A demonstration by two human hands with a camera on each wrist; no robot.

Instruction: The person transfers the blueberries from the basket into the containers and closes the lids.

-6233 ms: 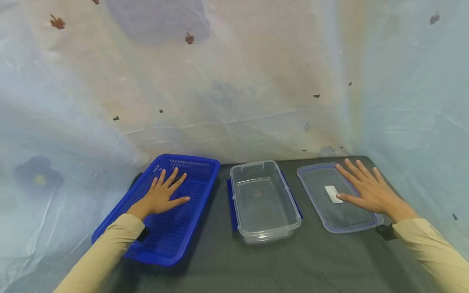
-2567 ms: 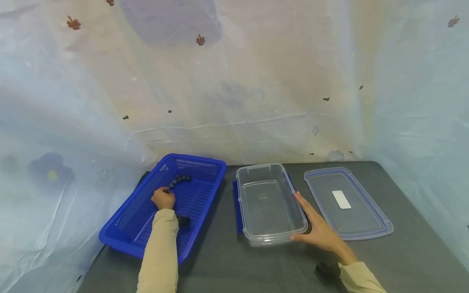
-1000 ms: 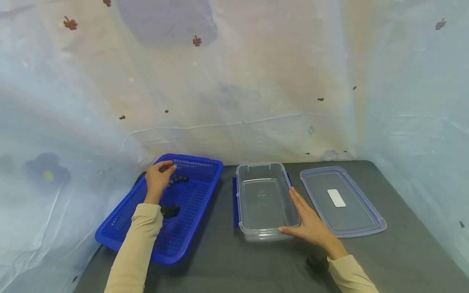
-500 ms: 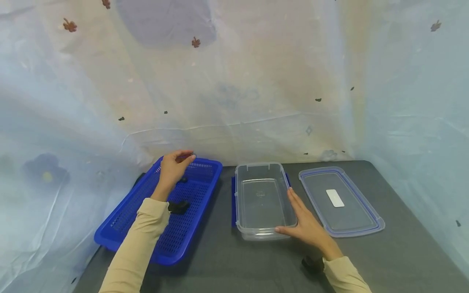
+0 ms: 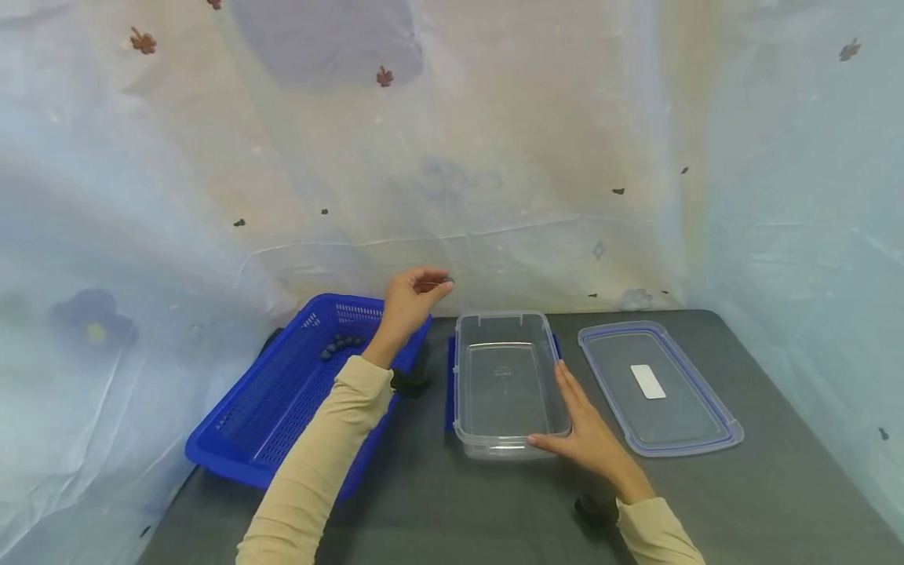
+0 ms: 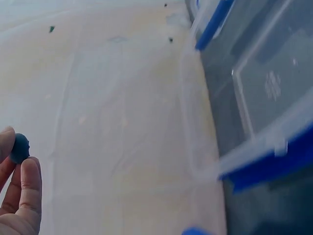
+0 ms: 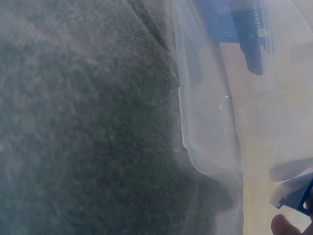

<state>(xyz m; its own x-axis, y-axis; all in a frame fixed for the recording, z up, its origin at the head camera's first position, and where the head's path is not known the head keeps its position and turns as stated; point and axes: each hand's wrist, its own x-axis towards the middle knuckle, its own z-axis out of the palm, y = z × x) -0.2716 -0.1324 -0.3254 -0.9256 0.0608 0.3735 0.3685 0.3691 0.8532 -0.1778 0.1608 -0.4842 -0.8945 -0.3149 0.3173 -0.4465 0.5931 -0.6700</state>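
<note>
1. the draped sheet (image 5: 494,157), pale with small printed flowers, closes in the back and both sides of the bench (image 5: 777,502), which is covered in dark grey cloth.
2. the blue basket (image 5: 233,439) sits left of the clear container (image 5: 487,451); a few dark blueberries (image 5: 339,343) lie near its far end.
3. the clear container is the middle landmark, empty as far as the head view shows, with blue clips on its sides.
4. the lid (image 5: 713,439) lies flat just right of the container, apart from it.
5. the right hand (image 5: 582,435) rests against the container's near right side, fingers straight and relaxed, holding nothing.
6. the left hand (image 5: 410,302) is raised left of the container's far corner, above the basket's far right corner; its fingers pinch one blueberry (image 6: 19,148).
7. risk, as i judge it: the pinch is light and at the very tips, so the berry could slip and roll onto the bench; squeezing harder could bruise it.
8. a release short of the container's rim would drop it between basket and container.
</note>
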